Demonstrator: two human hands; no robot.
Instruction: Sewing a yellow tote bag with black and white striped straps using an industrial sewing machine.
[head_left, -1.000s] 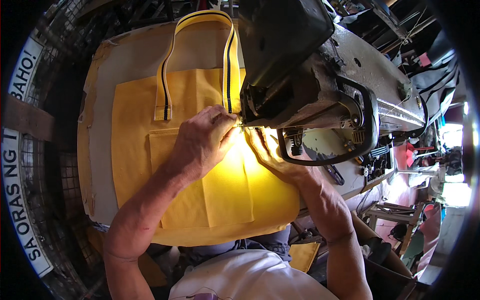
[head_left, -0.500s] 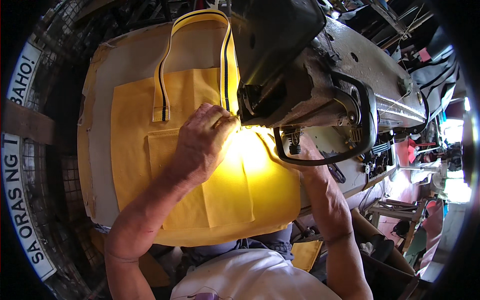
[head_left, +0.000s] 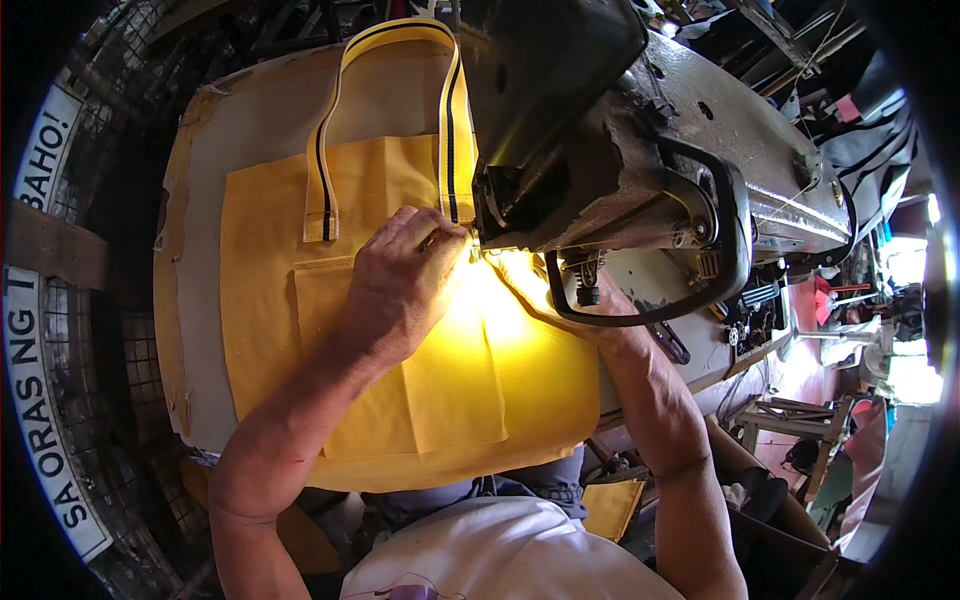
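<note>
My left hand (head_left: pixel 405 285) pinches the lower end of a yellow strap (head_left: pixel 450 150) with a dark stripe, right beside the sewing machine's needle area. The strap loops upward over a yellow fabric panel (head_left: pixel 262 300), which has a stitched pocket piece (head_left: pixel 365 420) on it. The machine head (head_left: pixel 570 180) is dark worn metal with a black loop-shaped fitting. My right hand (head_left: pixel 575 300) lies on the fabric below the head, fingers stretched out, partly hidden by that fitting and washed out by the bright lamp glare.
The pale worktable (head_left: pixel 245 105) has frayed edges. A dark scissor-like tool (head_left: pixel 668 342) lies right of my right wrist. A wire grid and signs (head_left: pixel 40 400) stand at left. Wooden frames (head_left: pixel 795 420), a fan and hanging clutter fill the right side.
The strap and fabric have shifted slightly left and up. My left hand moved a little with them; my right hand is now more obscured by the fitting and glare.
</note>
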